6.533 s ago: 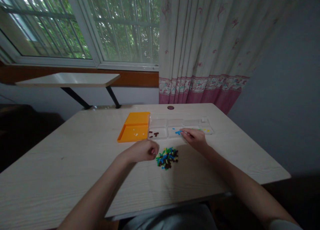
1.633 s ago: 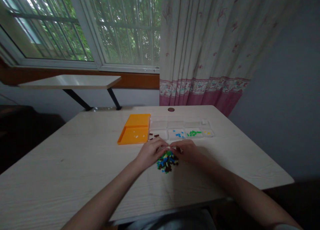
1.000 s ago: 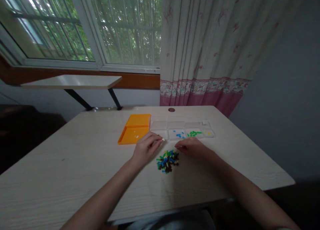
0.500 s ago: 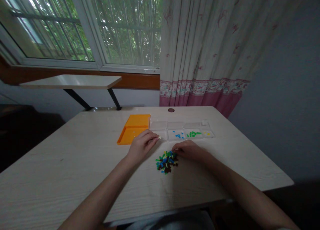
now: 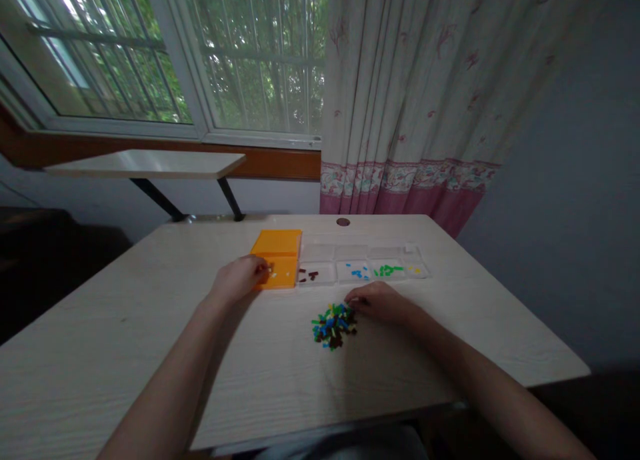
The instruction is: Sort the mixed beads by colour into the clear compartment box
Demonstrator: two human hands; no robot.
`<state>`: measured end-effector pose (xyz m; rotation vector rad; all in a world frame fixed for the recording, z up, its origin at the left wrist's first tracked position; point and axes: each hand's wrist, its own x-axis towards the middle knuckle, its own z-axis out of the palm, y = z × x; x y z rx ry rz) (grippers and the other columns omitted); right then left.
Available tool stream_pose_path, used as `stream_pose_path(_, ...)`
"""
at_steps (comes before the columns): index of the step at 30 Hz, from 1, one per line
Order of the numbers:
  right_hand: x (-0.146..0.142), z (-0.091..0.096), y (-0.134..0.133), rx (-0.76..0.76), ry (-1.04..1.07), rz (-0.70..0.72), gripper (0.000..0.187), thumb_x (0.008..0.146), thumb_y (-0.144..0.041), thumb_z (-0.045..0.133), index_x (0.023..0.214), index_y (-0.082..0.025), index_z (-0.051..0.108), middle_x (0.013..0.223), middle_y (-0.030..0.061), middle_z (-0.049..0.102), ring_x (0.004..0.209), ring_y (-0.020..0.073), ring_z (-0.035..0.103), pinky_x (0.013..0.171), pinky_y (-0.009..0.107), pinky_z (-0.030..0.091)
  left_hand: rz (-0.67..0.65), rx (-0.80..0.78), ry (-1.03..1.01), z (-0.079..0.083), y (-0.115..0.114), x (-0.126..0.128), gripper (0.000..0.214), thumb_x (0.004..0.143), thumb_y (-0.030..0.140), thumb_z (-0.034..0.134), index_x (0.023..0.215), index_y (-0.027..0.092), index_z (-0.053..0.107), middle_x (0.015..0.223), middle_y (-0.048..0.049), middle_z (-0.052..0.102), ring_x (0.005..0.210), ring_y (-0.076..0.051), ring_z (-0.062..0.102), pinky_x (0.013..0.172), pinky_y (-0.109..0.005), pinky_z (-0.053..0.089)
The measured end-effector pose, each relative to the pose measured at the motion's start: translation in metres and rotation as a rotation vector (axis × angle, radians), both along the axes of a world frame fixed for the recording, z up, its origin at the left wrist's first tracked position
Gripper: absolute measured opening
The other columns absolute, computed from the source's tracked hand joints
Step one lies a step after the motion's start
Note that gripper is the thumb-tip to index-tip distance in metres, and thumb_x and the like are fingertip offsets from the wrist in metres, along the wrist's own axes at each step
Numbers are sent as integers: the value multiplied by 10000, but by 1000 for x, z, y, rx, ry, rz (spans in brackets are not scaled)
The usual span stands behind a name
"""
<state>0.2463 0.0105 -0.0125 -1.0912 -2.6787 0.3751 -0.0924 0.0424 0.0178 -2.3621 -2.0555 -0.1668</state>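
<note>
A small heap of coloured pieces (image 5: pixel 334 325), blue, green, yellow and brown, lies on the pale wooden table (image 5: pixel 150 353). My right hand (image 5: pixel 377 301) rests at the heap's far right edge, fingertips pinched down among the pieces. My left hand (image 5: pixel 239 280) reaches over the near left corner of the orange tray (image 5: pixel 280 245), fingers closed in a pinch with a pale speck at their tips. Right of the orange tray stands a clear compartment tray (image 5: pixel 360 252) with brown, blue, green and yellow pieces in separate near compartments.
A round cable hole (image 5: pixel 343 222) sits at the table's far edge. Behind it hang a flowered curtain (image 5: pixel 400 100) and a barred window (image 5: pixel 200 53). A narrow white shelf (image 5: pixel 145 163) juts out at the left, below the window.
My left hand has carried a small white piece from the heap leftward to the orange tray. My right hand has stayed at the heap's right edge.
</note>
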Motion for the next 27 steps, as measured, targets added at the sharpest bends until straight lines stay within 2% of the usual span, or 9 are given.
stream_pose_path(6,0,-1,-1,6,8,4,221,841,-261,479,967,-236,659,857,17,697,769,143,637,698,216,431,96,-40,41,-5,3,-5,334,793,434,415,883,209,645,955,-88,663,843,-240,609,594,-255,399)
stream_pose_path(10,2,1,0,38,-11,-26,223,827,-274,502,986,-235,653,827,26,696,748,148,633,686,223,427,79,-35,33,-4,4,-7,313,793,409,418,896,221,646,971,-72,659,861,-236,604,600,-252,402)
stream_pose_path(13,4,3,0,50,-6,-36,218,821,-280,512,983,-228,649,802,28,692,719,143,628,678,222,421,44,47,14,2,1,-3,318,809,386,395,928,214,635,999,-69,643,869,-221,596,624,-247,407)
stream_pose_path(19,3,3,-1,27,19,-29,184,821,-271,515,935,-224,651,744,18,682,669,132,615,626,208,399,-164,159,-87,9,-13,24,301,835,331,369,933,189,616,964,-60,625,860,-187,580,695,-248,418)
stream_pose_path(22,1,4,-2,12,16,-21,163,823,-242,506,898,-217,648,726,15,669,655,128,599,616,204,388,-288,163,-149,4,-22,46,285,851,324,369,888,190,619,870,-50,627,793,-172,582,664,-244,416)
stream_pose_path(27,-6,10,-9,-32,71,-78,169,852,-195,437,915,-173,593,768,45,642,681,140,575,643,230,398,-521,157,-259,-5,-39,81,239,866,273,386,905,189,606,859,-43,620,768,-141,580,659,-224,421)
